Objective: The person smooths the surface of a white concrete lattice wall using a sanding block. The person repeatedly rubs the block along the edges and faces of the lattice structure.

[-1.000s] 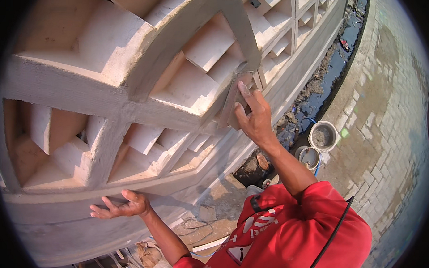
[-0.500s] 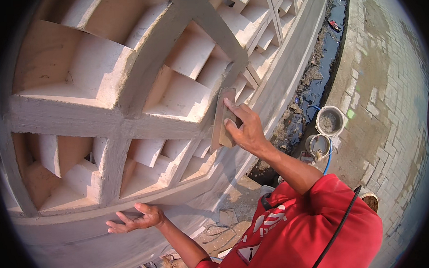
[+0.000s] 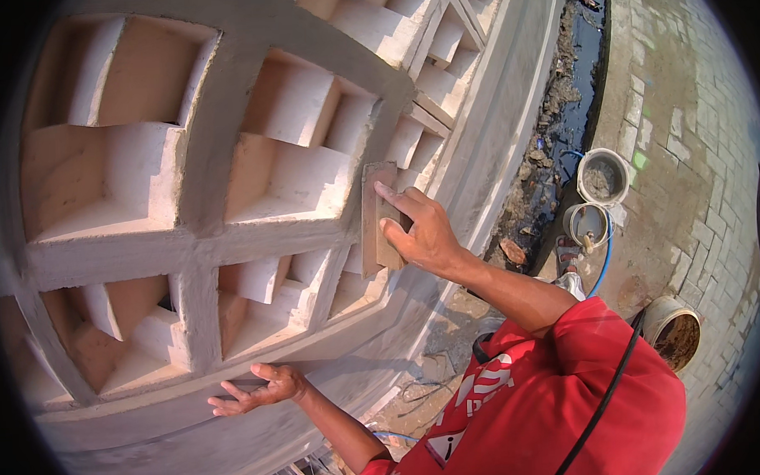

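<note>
My right hand point(image 3: 422, 232) grips a flat trowel point(image 3: 369, 246), its long face held against a grey strut of the concrete lattice wall point(image 3: 203, 210), at the corner beside a square recess with pale inner faces. My index finger and thumb press on the trowel's back. Lower left, my left hand point(image 3: 256, 391) is spread with fingers apart and nothing in it, resting at the wall's plain lower band; whether all fingers touch it I cannot tell.
Along the wall's foot runs a ditch point(image 3: 584, 80) of dark water and debris. A paved path point(image 3: 705, 184) lies right of it, with a bucket of grey mix point(image 3: 600, 179), a second bucket point(image 3: 589, 226) and a brown-stained bucket point(image 3: 672, 340). A sandalled foot point(image 3: 567, 252) shows beside them.
The view has shifted along the wall. My right hand and the trowel sit further left and lower in the picture, and my left hand has moved right and down, still open.
</note>
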Demonstrator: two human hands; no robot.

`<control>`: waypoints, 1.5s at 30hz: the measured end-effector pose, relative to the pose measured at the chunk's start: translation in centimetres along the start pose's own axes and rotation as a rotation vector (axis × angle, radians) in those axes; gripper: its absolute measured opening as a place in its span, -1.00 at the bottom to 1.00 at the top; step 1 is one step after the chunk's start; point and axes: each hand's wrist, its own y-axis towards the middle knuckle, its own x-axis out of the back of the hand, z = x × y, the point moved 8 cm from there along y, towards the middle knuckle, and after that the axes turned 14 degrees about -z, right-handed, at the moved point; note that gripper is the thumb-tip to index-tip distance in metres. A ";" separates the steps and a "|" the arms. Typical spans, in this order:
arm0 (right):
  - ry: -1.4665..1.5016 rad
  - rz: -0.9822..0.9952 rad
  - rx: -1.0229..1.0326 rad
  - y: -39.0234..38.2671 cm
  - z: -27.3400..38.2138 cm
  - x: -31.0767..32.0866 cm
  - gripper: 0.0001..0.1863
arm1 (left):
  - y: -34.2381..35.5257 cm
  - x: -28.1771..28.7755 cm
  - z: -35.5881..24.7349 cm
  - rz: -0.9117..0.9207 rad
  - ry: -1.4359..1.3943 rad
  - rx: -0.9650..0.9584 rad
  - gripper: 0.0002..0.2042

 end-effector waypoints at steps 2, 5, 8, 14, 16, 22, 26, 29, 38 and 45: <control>0.021 -0.023 0.038 -0.1 -0.7 1.1 -0.45 | 0.0 0.1 -0.1 -0.001 0.008 -0.005 -0.53; 0.065 -0.220 0.089 2.9 -0.6 3.8 -0.46 | 0.2 0.2 -0.1 -0.001 -0.003 -0.011 -0.53; 0.102 -0.300 0.102 6.7 -0.1 4.6 -0.45 | 0.0 0.1 0.0 -0.009 -0.006 0.034 -0.52; 0.082 -0.053 -0.010 -1.2 0.4 -1.2 -0.46 | 0.0 0.1 0.1 -0.033 0.000 -0.009 -0.48; 0.103 0.007 0.062 -2.7 0.3 -1.3 -0.46 | 0.0 0.1 0.1 -0.031 -0.003 -0.006 -0.48; 0.019 -0.310 0.108 4.2 0.9 5.0 -0.49 | -0.1 0.2 0.1 -0.022 0.001 0.021 -0.49; -0.076 -0.207 0.099 4.6 2.0 2.0 -0.50 | -0.1 -0.2 0.1 0.001 -0.019 0.050 -0.52; -0.072 -0.112 0.080 0.4 1.9 -0.1 -0.50 | 0.1 -0.3 0.2 0.015 -0.023 0.048 -0.52; -0.748 0.166 0.424 2.9 10.3 6.7 -0.49 | -0.2 0.2 1.1 0.087 0.038 0.089 -0.49; -1.061 0.496 0.631 6.3 13.5 3.1 -0.53 | -0.8 0.2 1.5 0.051 -0.001 0.078 -0.50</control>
